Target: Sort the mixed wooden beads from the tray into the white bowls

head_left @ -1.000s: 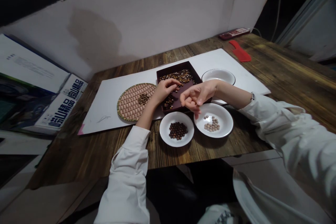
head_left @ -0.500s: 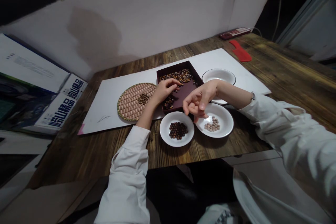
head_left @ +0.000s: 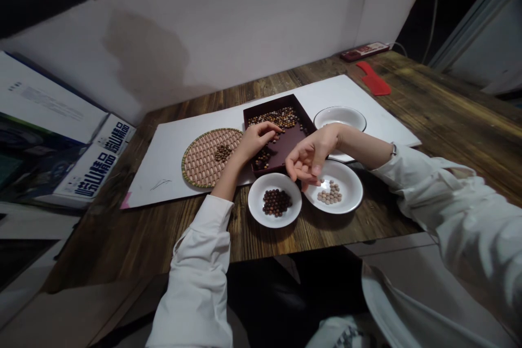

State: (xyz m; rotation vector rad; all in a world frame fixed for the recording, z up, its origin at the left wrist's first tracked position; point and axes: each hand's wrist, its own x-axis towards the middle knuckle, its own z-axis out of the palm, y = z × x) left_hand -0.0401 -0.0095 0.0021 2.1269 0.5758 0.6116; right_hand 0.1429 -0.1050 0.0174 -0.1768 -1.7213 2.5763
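Observation:
My left hand [head_left: 261,137] reaches over the left side of a dark maroon box [head_left: 287,145], fingers stretched out and slightly bent among small mixed beads [head_left: 281,118]. Whether a fingertip touches a bead is hidden. My right hand [head_left: 308,159] hovers palm-up at the rim of a white bowl [head_left: 351,191], its fingers loosely curled and the thumb a little apart. Pale beads [head_left: 331,194] lie in that bowl, one of them close by my fingertips. Left of it, another white bowl [head_left: 256,207] contains dark brown beads [head_left: 276,203].
A round woven tray [head_left: 199,159] with brownish beads [head_left: 223,153] rests on a white board [head_left: 157,157]. Behind my right wrist stands another white bowl [head_left: 340,115]. A red flat tool [head_left: 374,80] and a phone [head_left: 365,51] lie farther right. Printed boxes [head_left: 95,171] stand at left.
My right hand's fingertips have shifted slightly, and a pale bead now shows apart beside them over the bowl. My left hand stays in place.

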